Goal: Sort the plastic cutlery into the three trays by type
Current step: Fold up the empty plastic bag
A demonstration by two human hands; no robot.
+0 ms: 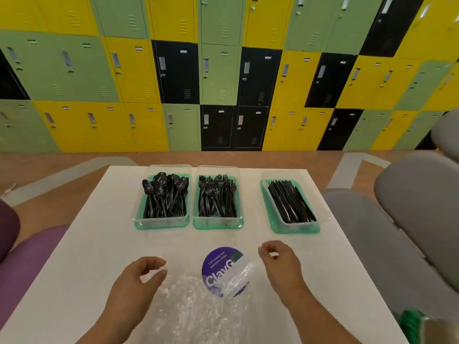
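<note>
1. Head view: black plastic spoons (165, 194) lie piled in the left tray (161, 223), bowls toward the far end.
2. Black forks (217, 197) fill the middle tray (218, 224), tines toward the far end. This tray sits just beside the left one.
3. Black knives (290, 204) lie in the right tray (295, 228). It is set apart from the other two and angled a bit.
4. All three trays are clear tubs with green under them, in a row on the far half of the white table (99, 244). No loose cutlery shows on the tabletop.
5. Left hand (141, 276) is near the table's near edge. Its fingers are loosely curled, the thumb is apart from them, and it holds nothing. It is at the left edge of the bubble wrap (198, 306).
6. Right hand (275, 259) has its fingers curled in toward the thumb. Cannot tell if it pinches anything. It is just right of the sticker.
7. The hands are apart, with the wrap and the sticker between them.
8. The round purple sticker (218, 264) with white lettering lies flat on the table. A corner of the bubble wrap covers its near right part.
9. Grey chairs (409, 219) are on the right, and a purple seat (37, 249) is on the left.
10. Yellow, green and black lockers (223, 70) make up the back wall.
</note>
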